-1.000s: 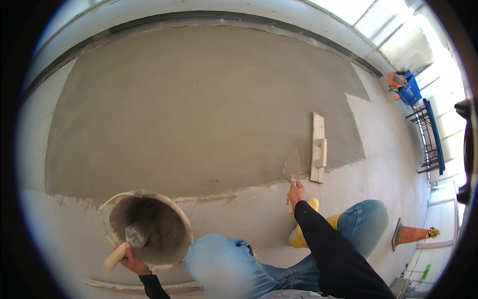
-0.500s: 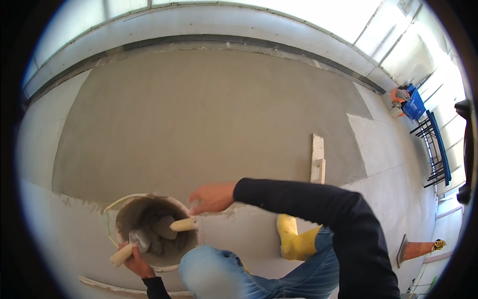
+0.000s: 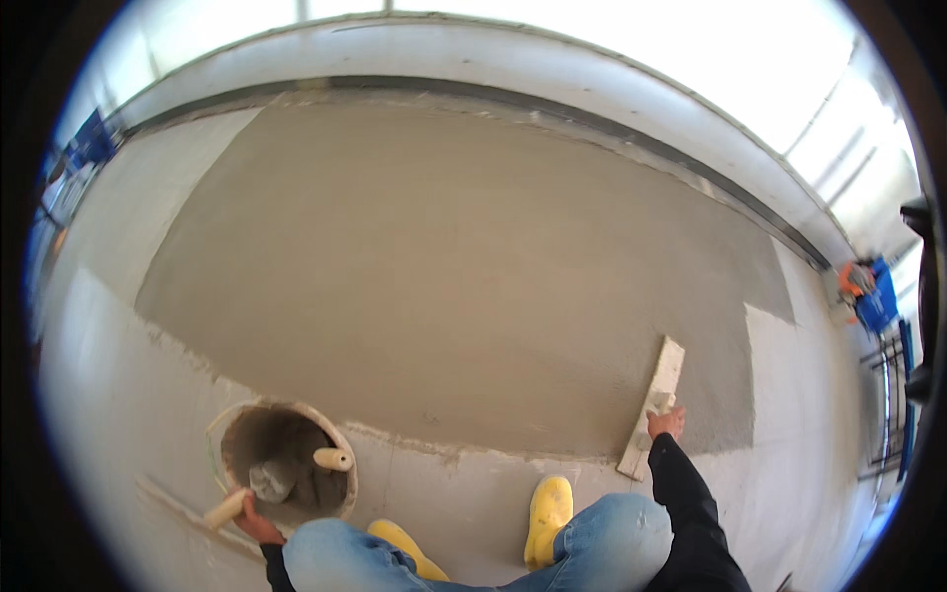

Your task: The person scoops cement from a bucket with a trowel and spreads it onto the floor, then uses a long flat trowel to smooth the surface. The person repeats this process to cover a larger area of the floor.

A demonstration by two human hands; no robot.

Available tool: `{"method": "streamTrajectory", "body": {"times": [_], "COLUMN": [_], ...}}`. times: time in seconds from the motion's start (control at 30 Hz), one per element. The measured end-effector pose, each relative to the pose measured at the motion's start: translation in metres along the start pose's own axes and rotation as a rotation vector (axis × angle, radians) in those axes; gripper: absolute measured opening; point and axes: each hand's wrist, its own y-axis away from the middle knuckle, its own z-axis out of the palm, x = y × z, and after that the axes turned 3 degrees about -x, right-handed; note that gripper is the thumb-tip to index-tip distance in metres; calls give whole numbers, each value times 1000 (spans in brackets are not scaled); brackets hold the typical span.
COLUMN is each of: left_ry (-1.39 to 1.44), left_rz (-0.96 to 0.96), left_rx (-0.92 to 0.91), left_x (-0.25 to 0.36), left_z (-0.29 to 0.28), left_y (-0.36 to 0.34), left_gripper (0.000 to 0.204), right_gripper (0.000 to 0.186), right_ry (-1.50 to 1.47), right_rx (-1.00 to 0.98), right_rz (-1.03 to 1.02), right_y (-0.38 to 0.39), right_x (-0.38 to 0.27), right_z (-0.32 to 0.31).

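Note:
At the right, my right hand (image 3: 667, 424) is closed round the grip of a long pale float (image 3: 642, 439), which lies at the near edge of the smooth wet mortar (image 3: 434, 266). By the bucket (image 3: 352, 434) at lower left, my left hand (image 3: 259, 520) has its fingers closed at the rim, right against a wooden trowel handle (image 3: 225, 509). That handle sticks out over the rim, with a mortar-caked blade (image 3: 271, 481) inside. A second wooden handle (image 3: 333, 459) leans on the far right of the rim. Grey mortar (image 3: 318, 485) sits in the bucket.
My yellow boots (image 3: 549, 518) stand on paler floor just short of the mortar's ragged edge. A thin strip (image 3: 182, 508) lies left of the bucket. A low wall (image 3: 473, 54) runs along the back. Blue and orange items (image 3: 870, 294) stand far right.
My right hand has moved from beside the bucket across to the right and taken hold of the float. My left hand stays at the bucket's rim. The view has shifted.

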Motion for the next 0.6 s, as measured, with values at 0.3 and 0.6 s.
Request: {"method": "streamTrajectory", "body": {"times": [0.3,0.6], "left_ry": [-40,-65], "left_rz": [45,17], "left_rx": [-10,13], "left_x": [8,-1], "left_z": [0,-4], "left_y": [0,-11], "left_gripper": [17,14], "right_gripper": [40,49], "right_ry": [-592,-26], "right_rx": [-233,-555], "right_rz": [-292,-1325], "right_y": [-22,151], "right_x": [55,-107], "right_z": [20,-18]}}
